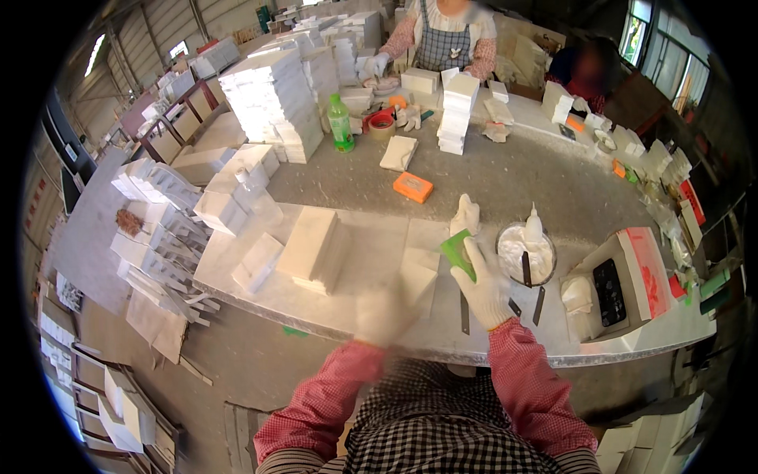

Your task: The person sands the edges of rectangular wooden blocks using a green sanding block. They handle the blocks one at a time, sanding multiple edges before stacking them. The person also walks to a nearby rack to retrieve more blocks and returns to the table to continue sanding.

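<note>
My right hand, in a white knit glove, grips a flat green sanding block or sponge between thumb and fingers. My left hand, also gloved, is smeared by motion above the near edge of the table, so its fingers cannot be made out. Beside it lies a pale, thin slab. A stack of cream slabs stands to the left of my left hand. Right of my right hand is a round bowl of white paste, with a white nozzle bottle and a dark blade in it.
Dark strips lie near the table edge. A cardboard box holds a black object at right. An orange block, a green bottle and tall slab stacks stand farther off. A co-worker stands across the table.
</note>
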Motion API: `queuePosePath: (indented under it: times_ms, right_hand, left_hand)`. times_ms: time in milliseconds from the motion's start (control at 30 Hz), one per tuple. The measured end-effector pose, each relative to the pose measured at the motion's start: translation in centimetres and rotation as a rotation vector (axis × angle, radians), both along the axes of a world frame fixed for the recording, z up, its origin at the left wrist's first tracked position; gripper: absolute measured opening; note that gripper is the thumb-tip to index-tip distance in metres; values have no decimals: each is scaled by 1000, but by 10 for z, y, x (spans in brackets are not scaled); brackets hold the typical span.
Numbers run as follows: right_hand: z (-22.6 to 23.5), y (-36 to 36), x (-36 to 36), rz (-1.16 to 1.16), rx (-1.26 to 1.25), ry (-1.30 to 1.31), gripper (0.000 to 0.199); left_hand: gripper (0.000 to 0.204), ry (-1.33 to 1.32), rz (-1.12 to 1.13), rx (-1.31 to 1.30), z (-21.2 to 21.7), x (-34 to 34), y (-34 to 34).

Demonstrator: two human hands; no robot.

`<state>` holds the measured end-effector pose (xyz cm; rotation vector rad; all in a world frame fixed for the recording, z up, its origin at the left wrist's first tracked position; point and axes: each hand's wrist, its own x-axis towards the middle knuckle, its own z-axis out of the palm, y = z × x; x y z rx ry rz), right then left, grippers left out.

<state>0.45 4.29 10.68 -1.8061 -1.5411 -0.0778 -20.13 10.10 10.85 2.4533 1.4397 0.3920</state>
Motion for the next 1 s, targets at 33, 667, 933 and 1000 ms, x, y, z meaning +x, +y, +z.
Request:
queuePosePath:
  times_ms: [33, 667, 933, 1000]
  right_hand:
    - [5, -2, -4, 5, 45, -33, 60]
    - [22, -11, -38, 87, 29, -191, 55]
    - [25, -12, -38, 52, -19, -125, 55]
    - [32, -17, -44, 50, -9, -195, 55]
  left_hand:
    - [57, 10, 1, 4, 2, -2, -1]
    - [68, -38, 59, -33, 20, -1, -19]
    - [67, -66, 54, 53, 14, -4, -21]
    - [67, -96, 47, 39, 17, -5, -21]
